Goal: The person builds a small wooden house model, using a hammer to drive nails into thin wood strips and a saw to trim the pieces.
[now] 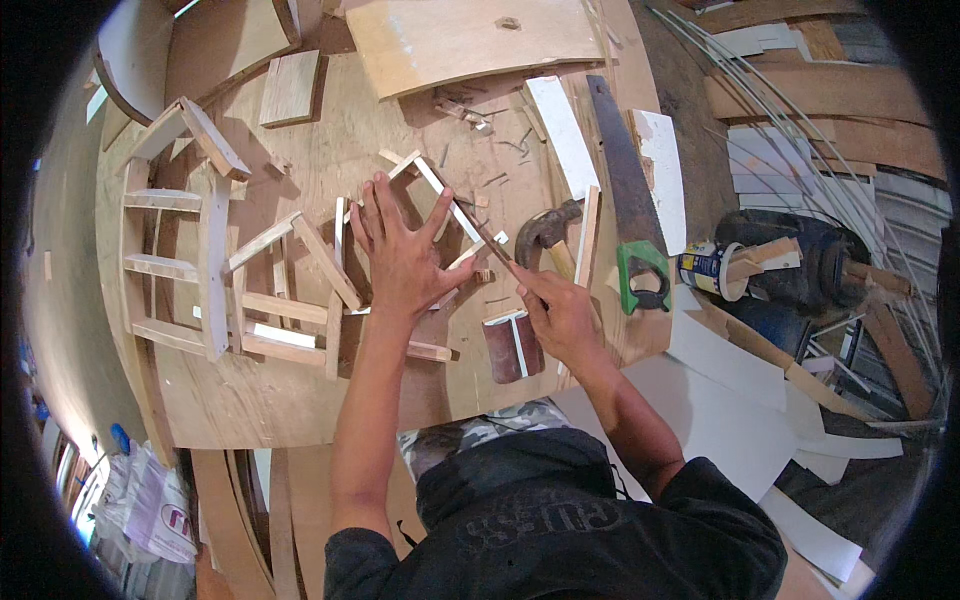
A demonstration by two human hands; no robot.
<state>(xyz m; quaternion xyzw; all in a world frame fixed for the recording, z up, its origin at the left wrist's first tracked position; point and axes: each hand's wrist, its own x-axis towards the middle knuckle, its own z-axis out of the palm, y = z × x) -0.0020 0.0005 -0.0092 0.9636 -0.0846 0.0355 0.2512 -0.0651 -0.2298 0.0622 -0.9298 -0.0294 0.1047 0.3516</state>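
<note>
My left hand lies with spread fingers over a small house-shaped frame of narrow wooden strips, pressing against it. My right hand is closed on a narrow, dark, flat tool whose far part meets the frame's right side. Just beyond that hand lies a hammer with a wooden handle. A dark red block with a white stripe sits below the tool. Left of my left hand are another slatted frame and a larger ladder-like house frame.
A green-handled handsaw and white-faced boards lie along the right of the plywood table. A curved panel and wood scraps lie at the back. Beside the table stand a tub, long thin rods and loose sheets.
</note>
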